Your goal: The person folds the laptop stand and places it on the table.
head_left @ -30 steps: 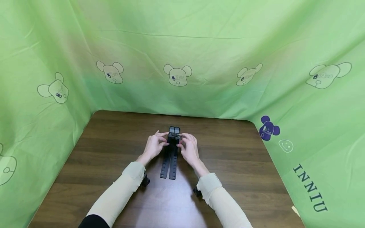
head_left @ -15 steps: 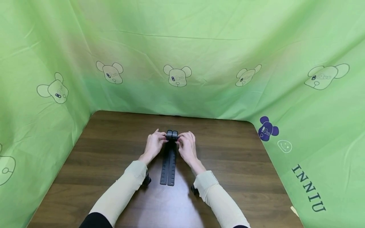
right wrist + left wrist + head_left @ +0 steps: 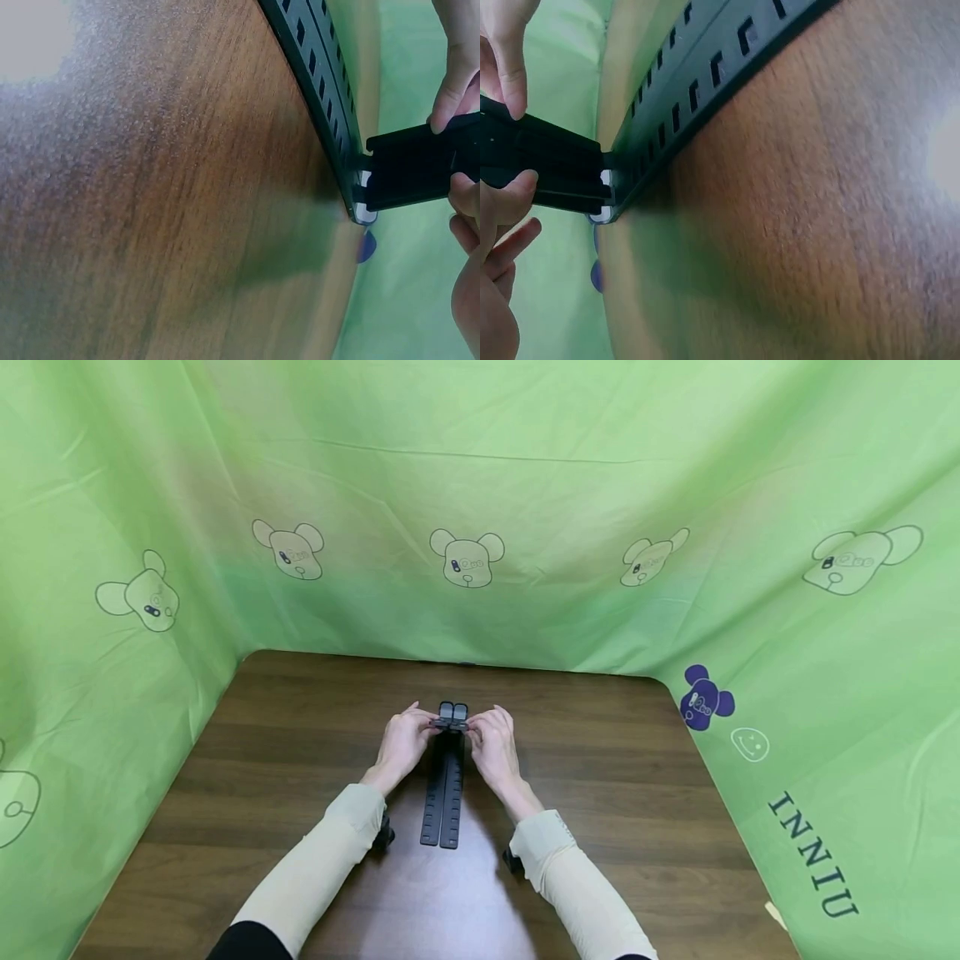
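A black folding stand made of two long slotted rails (image 3: 442,797) lies on the wooden table, side by side with a narrow gap between them. Grey pads (image 3: 453,711) sit at its far end. A black plate (image 3: 551,161) rises from that end, upright off the rails. My left hand (image 3: 403,743) pinches the plate's left edge between thumb and fingers. On the opposite edge, my right hand (image 3: 492,747) pinches in the same way. In the right wrist view the plate (image 3: 416,166) meets the rails at the far end.
The brown wooden table (image 3: 300,827) spreads around the stand. A green curtain (image 3: 465,460) with printed bear heads hangs behind it and on both sides. A small pale piece (image 3: 776,916) shows at the table's right edge.
The stand has shifted slightly towards me and its rails have come closer together. Both hands have moved their grip to the plate's edges; over the last half second its tilt has changed slightly.
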Motion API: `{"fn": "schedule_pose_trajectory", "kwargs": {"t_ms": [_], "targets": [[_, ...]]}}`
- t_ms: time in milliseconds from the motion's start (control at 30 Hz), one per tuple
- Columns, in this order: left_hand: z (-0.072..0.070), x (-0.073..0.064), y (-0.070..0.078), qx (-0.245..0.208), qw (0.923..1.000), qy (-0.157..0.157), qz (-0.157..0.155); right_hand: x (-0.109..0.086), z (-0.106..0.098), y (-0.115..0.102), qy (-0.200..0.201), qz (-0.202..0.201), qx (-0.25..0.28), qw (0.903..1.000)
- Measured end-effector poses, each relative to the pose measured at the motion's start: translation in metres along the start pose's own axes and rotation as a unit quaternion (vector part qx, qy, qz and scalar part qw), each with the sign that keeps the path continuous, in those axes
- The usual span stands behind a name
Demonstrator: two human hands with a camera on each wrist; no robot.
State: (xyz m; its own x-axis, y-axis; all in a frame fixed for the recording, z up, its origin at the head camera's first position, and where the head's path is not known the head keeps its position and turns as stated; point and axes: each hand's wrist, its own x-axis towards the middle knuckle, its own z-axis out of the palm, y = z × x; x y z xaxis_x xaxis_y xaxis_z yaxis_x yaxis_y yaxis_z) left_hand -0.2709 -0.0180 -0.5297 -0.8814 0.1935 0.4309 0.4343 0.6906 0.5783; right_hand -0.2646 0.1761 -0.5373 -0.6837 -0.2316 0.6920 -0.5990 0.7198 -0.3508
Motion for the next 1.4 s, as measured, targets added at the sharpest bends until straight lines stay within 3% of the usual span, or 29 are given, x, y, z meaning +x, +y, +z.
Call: {"fn": "schedule_pose_trajectory", "kwargs": {"t_ms": [200, 367, 467, 667, 967, 1100, 1267, 1400], "targets": [[0.000, -0.008, 0.001, 0.098, 0.9939, 0.021, 0.045, 0.000, -0.004, -0.002, -0.014, 0.018, 0.002, 0.9997], [0.001, -0.012, 0.000, 0.137, 0.9885, 0.045, 0.048, -0.001, -0.006, -0.001, -0.019, 0.037, 0.023, 0.9989], [0.000, -0.012, 0.000, 0.115, 0.9918, 0.048, 0.029, -0.001, -0.006, 0.001, -0.018, 0.032, 0.036, 0.9987], [-0.005, -0.013, 0.000, 0.079, 0.9967, 0.007, -0.015, -0.002, -0.008, 0.001, -0.019, 0.025, 0.038, 0.9988], [-0.010, -0.013, 0.001, 0.074, 0.9969, -0.026, 0.002, -0.007, -0.013, 0.001, -0.034, 0.044, 0.023, 0.9982], [-0.012, -0.013, 0.000, 0.031, 0.9981, -0.050, -0.020, -0.008, -0.014, 0.000, -0.043, 0.046, 0.025, 0.9977], [-0.013, -0.014, -0.003, -0.048, 0.9943, -0.067, -0.068, -0.007, -0.016, -0.004, -0.064, 0.095, 0.049, 0.9922], [-0.015, -0.013, -0.004, -0.063, 0.9922, -0.070, -0.081, -0.005, -0.019, -0.007, -0.089, 0.135, 0.074, 0.9841]]}}
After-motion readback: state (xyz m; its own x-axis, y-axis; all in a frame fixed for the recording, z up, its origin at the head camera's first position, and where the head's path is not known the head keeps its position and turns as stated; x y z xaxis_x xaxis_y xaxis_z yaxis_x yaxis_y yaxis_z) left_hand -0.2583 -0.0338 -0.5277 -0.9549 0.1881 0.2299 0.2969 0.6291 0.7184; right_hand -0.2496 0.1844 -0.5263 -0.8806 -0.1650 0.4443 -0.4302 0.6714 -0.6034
